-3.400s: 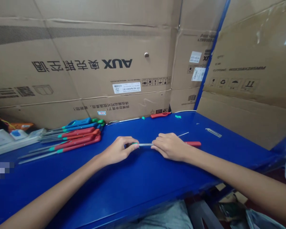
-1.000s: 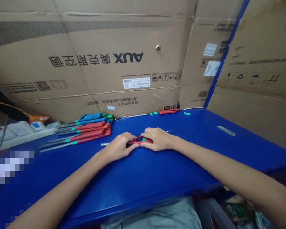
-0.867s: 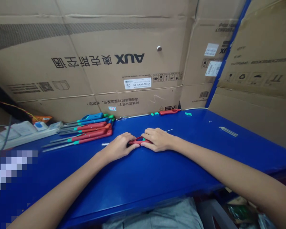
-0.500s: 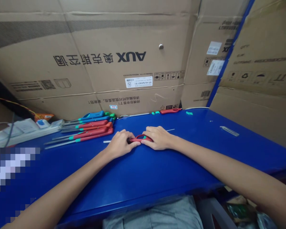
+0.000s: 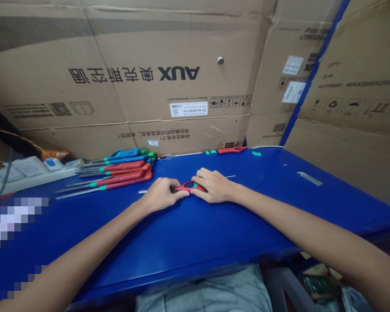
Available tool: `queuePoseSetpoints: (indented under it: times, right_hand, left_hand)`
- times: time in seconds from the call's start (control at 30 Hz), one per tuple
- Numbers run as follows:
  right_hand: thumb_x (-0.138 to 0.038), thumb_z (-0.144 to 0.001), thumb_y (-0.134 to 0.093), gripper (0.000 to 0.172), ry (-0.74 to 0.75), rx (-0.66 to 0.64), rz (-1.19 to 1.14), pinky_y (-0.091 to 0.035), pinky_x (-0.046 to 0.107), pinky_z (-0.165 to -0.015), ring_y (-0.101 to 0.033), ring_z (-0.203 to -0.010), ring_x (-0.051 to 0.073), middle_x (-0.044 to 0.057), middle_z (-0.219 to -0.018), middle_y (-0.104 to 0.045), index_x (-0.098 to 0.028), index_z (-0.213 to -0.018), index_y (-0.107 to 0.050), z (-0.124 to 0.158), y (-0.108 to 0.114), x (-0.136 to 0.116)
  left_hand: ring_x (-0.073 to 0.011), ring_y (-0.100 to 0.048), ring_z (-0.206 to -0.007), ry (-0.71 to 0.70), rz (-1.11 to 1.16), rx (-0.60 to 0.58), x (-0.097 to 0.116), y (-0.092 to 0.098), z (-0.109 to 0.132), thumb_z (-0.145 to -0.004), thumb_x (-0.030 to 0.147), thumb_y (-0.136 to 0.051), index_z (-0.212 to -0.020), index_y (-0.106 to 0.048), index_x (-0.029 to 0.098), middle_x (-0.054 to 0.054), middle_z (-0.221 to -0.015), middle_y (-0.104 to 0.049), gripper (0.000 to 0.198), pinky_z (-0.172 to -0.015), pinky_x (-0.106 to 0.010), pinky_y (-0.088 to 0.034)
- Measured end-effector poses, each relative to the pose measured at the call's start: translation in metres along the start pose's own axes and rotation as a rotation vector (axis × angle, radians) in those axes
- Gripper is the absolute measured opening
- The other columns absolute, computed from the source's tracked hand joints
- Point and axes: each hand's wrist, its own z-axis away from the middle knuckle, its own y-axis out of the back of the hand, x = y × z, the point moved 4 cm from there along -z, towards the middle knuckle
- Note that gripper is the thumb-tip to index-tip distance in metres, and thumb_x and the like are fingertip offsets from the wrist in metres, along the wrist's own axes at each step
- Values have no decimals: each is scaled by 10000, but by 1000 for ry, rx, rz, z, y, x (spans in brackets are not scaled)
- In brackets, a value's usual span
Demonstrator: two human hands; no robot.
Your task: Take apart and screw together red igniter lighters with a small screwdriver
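Note:
Over the blue table, both my hands are closed on a red long-nosed lighter (image 5: 183,188), held level from left to right. Fingers and thumb of my left hand (image 5: 160,193) grip its left end, where a dark part shows by the thumb. My right hand (image 5: 212,186) wraps the other end, next to the finger opening with a green trigger (image 5: 195,185). A metal tip (image 5: 143,191) pokes out left of my left hand; what it joins is hidden. Beyond my right hand, a thin rod (image 5: 230,176) shows, its other end covered.
Several red and blue long-nosed lighters (image 5: 126,177) lie piled at left, beside a white power strip (image 5: 35,173). Along the cardboard wall (image 5: 133,99) are a red handle (image 5: 231,150), green bits (image 5: 256,153) and a white rod (image 5: 188,154). A clear plastic piece (image 5: 309,178) lies right.
The camera view has shifted slightly. Both hands keep their hold on the red lighter, with hardly any movement over the table.

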Motion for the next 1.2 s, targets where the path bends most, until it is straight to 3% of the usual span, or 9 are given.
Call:
queuePoseSetpoints:
  times: [0.23,0.4,0.57,0.63,0.7,0.8,0.9,1.03,1.2]
  right_hand:
    - [-428,-984,-318,418,-12,59,33,-301,287,-621,-487,-921,190,97,-976,-568,-118,-1086,-579,-2,3,4]
    - [-408,-997,-298,403,-78,38,-93,-363,287,-713,-510,-892,179,95,-991,-563,-128,-1120,-561,0,11,15]
    - [-416,-971,-375,407,-133,81,-287,-392,308,-812,-534,-943,187,105,-1068,-572,-138,-1214,-546,1,14,20]
    - [-396,-967,-385,381,-134,127,-404,-387,301,-831,-534,-936,174,97,-1048,-587,-130,-1162,-576,0,16,20]
    - [-413,-973,-353,398,-159,132,-547,-387,276,-763,-527,-826,150,68,-897,-596,-114,-977,-615,-1,18,20]
    - [-515,-957,-323,510,-244,8,-802,-344,240,-612,-461,-635,114,21,-692,-532,-109,-777,-571,-2,16,19]
    - [-515,-939,-374,499,-323,-137,-1027,-357,230,-591,-479,-603,106,28,-691,-564,-94,-795,-599,-3,13,12]
    - [-360,-949,-438,353,-468,-207,-1231,-385,205,-555,-498,-554,87,23,-663,-582,-80,-832,-617,-6,10,-2]
    - [-349,-967,-416,346,-633,-207,-1372,-378,193,-463,-482,-476,83,4,-576,-541,-96,-811,-594,-8,2,-10]
  left_hand:
    - [-112,-409,-499,44,-49,10,-3,7,3,-759,631,-548,-634,-580,148,-8,-538,-519,500,-478,-236,-209]
    - [-111,-434,-500,-62,-91,-4,3,8,5,-814,615,-495,-679,-537,159,-3,-580,-542,477,-494,-233,-230]
    - [-137,-507,-556,-78,-129,38,11,13,8,-851,615,-444,-935,-606,195,-9,-643,-578,458,-522,-235,-267]
    - [-135,-511,-554,-93,-142,45,14,16,10,-862,592,-444,-950,-603,194,-4,-632,-573,438,-527,-235,-278]
    - [-126,-499,-531,-123,-159,44,18,20,12,-866,560,-459,-931,-592,187,6,-609,-566,401,-522,-233,-282]
    - [-120,-508,-525,-182,-154,55,27,24,16,-866,506,-491,-978,-574,183,14,-625,-585,352,-521,-226,-306]
    - [-132,-565,-603,-270,-130,141,37,24,19,-859,467,-529,-1066,-573,185,0,-723,-631,353,-561,-228,-367]
    - [-161,-620,-807,-424,-71,278,50,20,22,-869,431,-552,-1038,-625,171,-52,-930,-675,318,-719,-254,-445]
    - [-133,-590,-698,-358,18,288,47,11,18,-888,414,-543,-958,-669,174,-31,-849,-683,280,-662,-241,-432]
